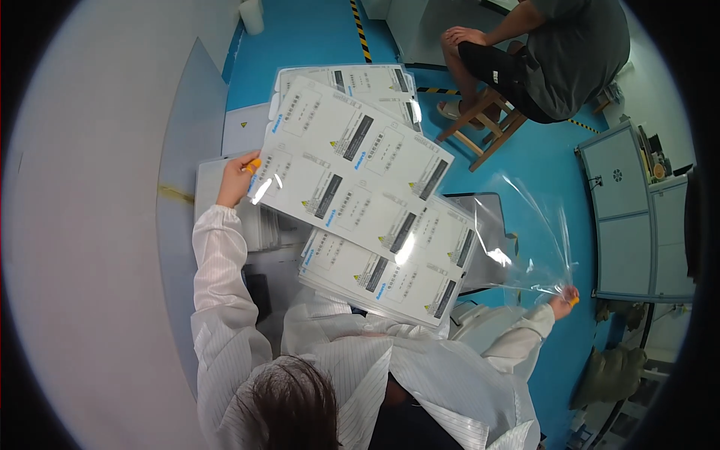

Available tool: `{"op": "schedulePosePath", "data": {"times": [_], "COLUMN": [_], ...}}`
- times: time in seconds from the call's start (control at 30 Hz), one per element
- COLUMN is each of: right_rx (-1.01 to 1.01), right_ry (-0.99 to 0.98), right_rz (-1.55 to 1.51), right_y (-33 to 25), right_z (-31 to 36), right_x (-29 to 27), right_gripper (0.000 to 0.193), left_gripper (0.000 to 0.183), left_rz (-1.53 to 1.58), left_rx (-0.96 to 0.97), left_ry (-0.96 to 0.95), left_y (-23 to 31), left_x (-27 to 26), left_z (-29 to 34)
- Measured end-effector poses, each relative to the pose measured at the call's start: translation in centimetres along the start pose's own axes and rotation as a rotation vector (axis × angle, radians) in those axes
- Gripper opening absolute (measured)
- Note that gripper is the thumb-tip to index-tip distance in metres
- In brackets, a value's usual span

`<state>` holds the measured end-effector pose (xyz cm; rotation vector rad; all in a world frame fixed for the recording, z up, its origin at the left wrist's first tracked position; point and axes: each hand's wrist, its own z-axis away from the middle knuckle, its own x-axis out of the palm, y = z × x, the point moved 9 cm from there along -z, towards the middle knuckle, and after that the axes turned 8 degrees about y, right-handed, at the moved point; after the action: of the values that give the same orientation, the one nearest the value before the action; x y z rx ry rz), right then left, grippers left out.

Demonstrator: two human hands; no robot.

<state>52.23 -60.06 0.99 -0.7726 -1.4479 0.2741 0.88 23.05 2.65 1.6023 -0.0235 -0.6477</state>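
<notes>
My left hand point(237, 180), with orange finger covers, is closed on the left edge of a large printed sheet point(352, 161) with rows of repeated label panels. The sheet is tilted, raised over the others. Out to the right, my right hand point(564, 302), also with orange on a fingertip, pinches the gathered end of a clear plastic film point(525, 240). The film stretches taut and creased back to the right side of the sheets; where it joins them I cannot tell. Below the held sheet, a stack of similar printed sheets point(375, 289) lies close to my lap.
Another pile of printed sheets point(375, 79) lies beyond the held one. A person point(555, 60) sits on a wooden stool point(484, 124) at the far right. A grey-white cabinet point(619, 217) stands at the right, a pale panel point(184, 195) at the left, above a blue floor point(292, 37).
</notes>
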Motion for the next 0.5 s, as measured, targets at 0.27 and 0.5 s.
{"op": "schedulePosePath", "data": {"times": [0.27,0.5], "right_rx": [0.098,0.221], "right_ry": [0.143,-0.029], "right_rz": [-0.237,-0.368], "right_y": [-6.7,-4.0], "right_z": [2.4,6.5], "right_x": [-5.3,1.0], "right_gripper": [0.010,0.012], "left_gripper": [0.031,0.029], "left_rz": [0.409,0.417], "left_rx": [-0.146,-0.218], "left_ry": [0.084,0.242], "left_y": [-2.3,-5.8], "left_x": [3.9,6.7], "left_z": [-6.6,-12.4]}}
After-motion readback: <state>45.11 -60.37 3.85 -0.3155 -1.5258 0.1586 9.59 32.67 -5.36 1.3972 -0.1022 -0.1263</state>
